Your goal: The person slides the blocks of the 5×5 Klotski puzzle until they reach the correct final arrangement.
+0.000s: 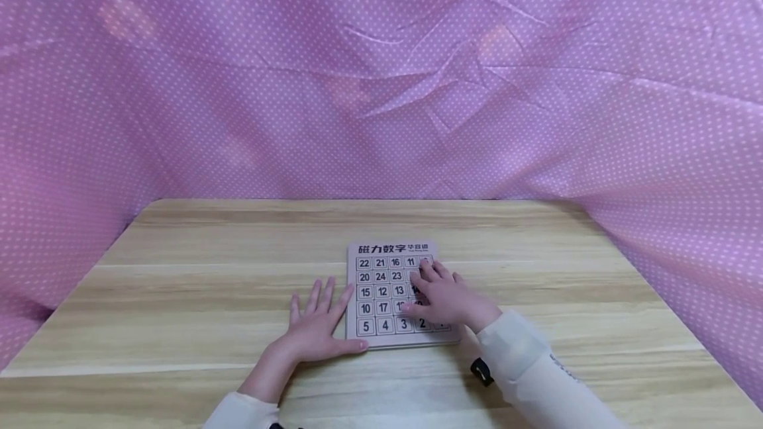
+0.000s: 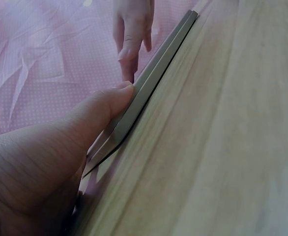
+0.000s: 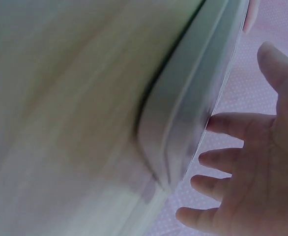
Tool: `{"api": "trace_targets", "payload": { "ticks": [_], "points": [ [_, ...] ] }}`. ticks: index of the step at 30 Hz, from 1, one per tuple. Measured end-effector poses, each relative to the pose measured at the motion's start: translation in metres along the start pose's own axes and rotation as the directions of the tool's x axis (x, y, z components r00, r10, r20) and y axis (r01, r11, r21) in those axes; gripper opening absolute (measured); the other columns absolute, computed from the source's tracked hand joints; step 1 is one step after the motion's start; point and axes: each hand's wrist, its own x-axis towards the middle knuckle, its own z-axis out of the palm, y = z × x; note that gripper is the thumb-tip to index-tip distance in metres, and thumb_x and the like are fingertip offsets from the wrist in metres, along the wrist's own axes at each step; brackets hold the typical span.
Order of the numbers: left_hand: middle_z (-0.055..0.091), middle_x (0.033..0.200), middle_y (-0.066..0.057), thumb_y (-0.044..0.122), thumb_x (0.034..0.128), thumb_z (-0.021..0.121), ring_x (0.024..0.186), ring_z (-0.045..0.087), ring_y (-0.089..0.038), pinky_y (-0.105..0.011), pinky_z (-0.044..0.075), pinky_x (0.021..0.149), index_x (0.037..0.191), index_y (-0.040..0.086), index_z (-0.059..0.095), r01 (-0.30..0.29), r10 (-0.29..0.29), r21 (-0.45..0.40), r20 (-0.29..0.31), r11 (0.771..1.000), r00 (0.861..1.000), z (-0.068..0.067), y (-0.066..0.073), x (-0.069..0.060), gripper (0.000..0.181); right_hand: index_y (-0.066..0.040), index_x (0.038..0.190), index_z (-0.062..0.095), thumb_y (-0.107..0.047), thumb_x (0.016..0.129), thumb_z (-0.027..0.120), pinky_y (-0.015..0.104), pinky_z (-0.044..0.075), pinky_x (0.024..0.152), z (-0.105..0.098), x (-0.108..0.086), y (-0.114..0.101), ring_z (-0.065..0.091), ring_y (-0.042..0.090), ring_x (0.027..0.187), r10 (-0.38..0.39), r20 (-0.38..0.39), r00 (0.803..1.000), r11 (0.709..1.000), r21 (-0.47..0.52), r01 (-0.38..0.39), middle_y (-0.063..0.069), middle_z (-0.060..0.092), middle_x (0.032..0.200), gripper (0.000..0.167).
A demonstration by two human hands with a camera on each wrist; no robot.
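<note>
A flat number sliding puzzle (image 1: 411, 341) lies on the table, with Chinese lettering along its top and rows of numbered square tiles. My left hand (image 1: 316, 333) is at its left side, fingers spread, the thumb resting on the lower left corner. In the left wrist view that thumb presses on the edge of the puzzle (image 2: 149, 88). Over the right-hand tiles is my right hand (image 1: 447, 298), its fingers extended and covering several numbers. From the right wrist view, the index fingertip of the right hand (image 3: 257, 162) meets the puzzle's face; the other fingers look apart from it.
The wood-grain table (image 1: 208, 296) extends around the puzzle on all sides. A pink cloth with white dots (image 1: 381, 85) hangs behind it and along both sides. A black strap piece (image 1: 481, 372) shows by the right sleeve (image 1: 524, 349).
</note>
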Motion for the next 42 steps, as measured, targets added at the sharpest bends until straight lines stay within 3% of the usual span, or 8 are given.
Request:
{"api": "trace_targets", "payload": {
  "ticks": [8, 18, 22, 42],
  "points": [
    [0.002, 0.141, -0.017, 0.076, 0.0618, 0.045, 0.126, -0.006, -0.034, -0.058, -0.009, 0.092, 0.139, 0.020, 0.013, -0.005, 0.005, -0.001, -0.003, 1.000, 1.000, -0.002, 0.000, 0.000, 0.101, -0.009, 0.133, 0.033, -0.058, 0.080, 0.044, 0.057, 0.012, 0.095, -0.001, -0.004, -0.001, 0.007, 0.038, 0.125, -0.008, -0.005, 1.000, 1.000, -0.011, 0.008, 0.017, 0.012, 0.140, 0.073],
    [0.002, 0.141, -0.017, 0.074, 0.0620, 0.048, 0.126, -0.005, -0.034, -0.058, -0.009, 0.092, 0.139, 0.021, 0.014, 0.001, -0.001, -0.019, -0.003, 1.000, 1.000, -0.004, 0.001, -0.001, 0.100, 0.001, 0.130, 0.034, -0.058, 0.079, 0.044, 0.060, 0.012, 0.092, -0.002, -0.061, -0.003, 0.010, 0.039, 0.124, -0.095, 0.043, 0.995, 0.995, -0.003, 0.095, 0.021, 0.016, 0.139, 0.079],
    [0.002, 0.141, -0.018, 0.074, 0.0623, 0.048, 0.126, -0.005, -0.034, -0.059, -0.009, 0.092, 0.139, 0.020, 0.014, -0.003, 0.003, -0.018, -0.006, 1.000, 1.000, -0.004, 0.001, 0.000, 0.100, 0.002, 0.131, 0.032, -0.059, 0.079, 0.043, 0.060, 0.014, 0.092, 0.001, -0.074, -0.001, 0.011, 0.040, 0.124, -0.099, 0.066, 0.993, 0.995, 0.007, 0.099, 0.021, 0.017, 0.138, 0.081],
    [0.003, 0.141, -0.019, 0.074, 0.0633, 0.046, 0.126, -0.006, -0.035, -0.059, -0.010, 0.091, 0.139, 0.021, 0.014, -0.012, 0.012, -0.041, 0.002, 0.999, 1.000, -0.005, -0.001, 0.000, 0.098, 0.001, 0.131, 0.032, -0.057, 0.080, 0.044, 0.061, 0.014, 0.091, 0.000, -0.052, 0.006, 0.010, 0.041, 0.124, -0.061, 0.035, 0.998, 0.997, -0.045, 0.063, 0.023, 0.014, 0.138, 0.078]
  ]
}}
